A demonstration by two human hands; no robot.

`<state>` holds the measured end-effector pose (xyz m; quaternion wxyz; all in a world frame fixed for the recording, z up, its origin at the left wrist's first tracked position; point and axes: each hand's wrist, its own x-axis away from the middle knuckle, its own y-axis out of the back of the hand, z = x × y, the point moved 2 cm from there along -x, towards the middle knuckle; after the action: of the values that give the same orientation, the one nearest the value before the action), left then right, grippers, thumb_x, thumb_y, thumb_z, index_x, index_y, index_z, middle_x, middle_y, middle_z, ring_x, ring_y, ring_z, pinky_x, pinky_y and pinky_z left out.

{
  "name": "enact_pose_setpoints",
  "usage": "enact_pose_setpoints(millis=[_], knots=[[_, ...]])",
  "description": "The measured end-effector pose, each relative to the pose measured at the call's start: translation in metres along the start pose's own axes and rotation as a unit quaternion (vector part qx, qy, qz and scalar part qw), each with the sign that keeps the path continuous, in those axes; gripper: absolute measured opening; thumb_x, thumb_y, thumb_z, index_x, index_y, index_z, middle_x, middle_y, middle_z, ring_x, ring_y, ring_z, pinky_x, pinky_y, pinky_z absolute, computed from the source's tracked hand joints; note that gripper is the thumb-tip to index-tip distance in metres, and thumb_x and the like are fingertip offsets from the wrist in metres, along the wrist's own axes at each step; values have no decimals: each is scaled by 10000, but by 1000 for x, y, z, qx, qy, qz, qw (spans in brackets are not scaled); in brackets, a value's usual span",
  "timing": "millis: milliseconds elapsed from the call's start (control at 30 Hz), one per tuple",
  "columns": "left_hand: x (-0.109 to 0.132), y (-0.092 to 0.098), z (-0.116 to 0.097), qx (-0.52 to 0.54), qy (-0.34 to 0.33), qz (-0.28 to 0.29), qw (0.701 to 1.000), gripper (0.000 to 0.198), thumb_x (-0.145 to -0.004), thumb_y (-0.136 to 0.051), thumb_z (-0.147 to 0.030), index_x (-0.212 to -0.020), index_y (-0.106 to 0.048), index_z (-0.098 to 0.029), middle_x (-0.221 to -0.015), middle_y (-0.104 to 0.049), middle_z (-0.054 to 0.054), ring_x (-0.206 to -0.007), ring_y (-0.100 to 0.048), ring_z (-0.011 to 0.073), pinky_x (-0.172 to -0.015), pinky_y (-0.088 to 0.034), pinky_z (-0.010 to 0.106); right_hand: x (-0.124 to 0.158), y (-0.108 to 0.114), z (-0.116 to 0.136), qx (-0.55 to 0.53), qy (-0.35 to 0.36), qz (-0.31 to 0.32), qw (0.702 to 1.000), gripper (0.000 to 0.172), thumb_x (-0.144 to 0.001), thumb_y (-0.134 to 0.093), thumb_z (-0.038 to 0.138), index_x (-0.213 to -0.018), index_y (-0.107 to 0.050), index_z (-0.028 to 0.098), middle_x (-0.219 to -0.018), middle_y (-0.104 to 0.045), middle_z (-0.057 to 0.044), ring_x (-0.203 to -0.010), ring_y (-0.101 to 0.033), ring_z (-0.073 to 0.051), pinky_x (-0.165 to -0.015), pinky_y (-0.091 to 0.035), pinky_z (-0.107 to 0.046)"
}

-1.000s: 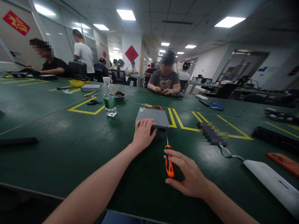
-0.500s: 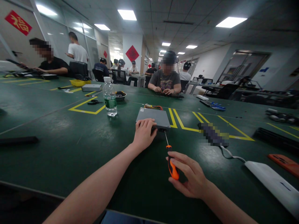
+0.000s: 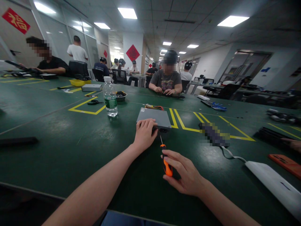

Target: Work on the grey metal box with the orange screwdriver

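Observation:
A grey metal computer power supply (image 3: 155,116) lies on the green table, its coloured cables (image 3: 154,107) bunched at the far side. My left hand (image 3: 146,133) holds it by the near left part, fingers over the top and thumb at the front face. In my right hand (image 3: 182,169) is an orange and black screwdriver (image 3: 167,168), gripped by the handle between fingers and thumb. Its thin shaft points up toward the front of the power supply, and the tip looks a little short of the metal.
A water bottle (image 3: 110,97) stands left of the power supply, with a metal bowl (image 3: 121,96) behind it. To the right lie a white device (image 3: 272,185) with a cable and an orange phone (image 3: 285,164). Another person's hand (image 3: 295,145) touches a black object at the right edge.
My right hand has moved left with the screwdriver, and its tip has shifted left and back from the power supply's front. Another person's hand has appeared at the right edge.

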<state>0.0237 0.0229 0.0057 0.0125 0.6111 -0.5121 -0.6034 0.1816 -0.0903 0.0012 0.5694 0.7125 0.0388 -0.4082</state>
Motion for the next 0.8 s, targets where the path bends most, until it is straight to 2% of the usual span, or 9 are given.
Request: enact_pose_setpoints(millis=[267,400,500,600,700,800], knots=[[0,-1,0,-1,3,-1,1000,176,-818,-552,-217,-991,-523,-233,-1181,-591,29,-1130,-492,203,-967,-294,388,-3,0,2,0,-6,-5,1000,379,-877,-494,314,-1194,-424,119,-1184,-535,-189,-1075,-557,-242,-819,-529,-368],[1,-1,1,0,-2,-6,1000,171,-824,-550,-216,-994,-531,-233,-1177,-593,22,-1133,-490,197,-970,-296,386,-7,-3,5,32,0,48,998,348,-886,-492,368,-1162,-490,156,-1192,-532,-176,-1032,-574,-242,-785,-535,-367],[1,-1,1,-11,-13,0,1000,233,-840,-530,-220,-1069,-541,-257,-1180,-588,18,-1141,-487,198,-973,-307,393,-9,-5,7,48,9,77,996,327,-900,-467,372,-1153,-531,176,-1203,-524,-177,-1034,-571,-247,-783,-530,-374],[1,-1,0,-26,-31,2,999,282,-863,-495,-222,-1133,-546,-283,-1195,-583,23,-1185,-463,203,-1020,-274,414,-10,-4,8,47,8,70,996,328,-905,-457,364,-1150,-546,166,-1197,-527,-182,-1032,-571,-240,-784,-526,-364],[1,-1,0,-36,-45,-5,998,266,-870,-482,-213,-1114,-566,-280,-1246,-565,19,-1257,-405,208,-1073,-201,447,-10,-3,8,43,5,62,997,332,-897,-472,362,-1151,-549,162,-1197,-533,-177,-1021,-576,-231,-778,-527,-352],[0,-1,1,-24,-47,4,999,257,-876,-470,-213,-1104,-566,-283,-1250,-573,0,-1234,-436,192,-1077,-197,443,-11,-2,9,40,7,48,998,336,-887,-490,366,-1136,-556,151,-1176,-550,-170,-1011,-579,-225,-775,-527,-345]])
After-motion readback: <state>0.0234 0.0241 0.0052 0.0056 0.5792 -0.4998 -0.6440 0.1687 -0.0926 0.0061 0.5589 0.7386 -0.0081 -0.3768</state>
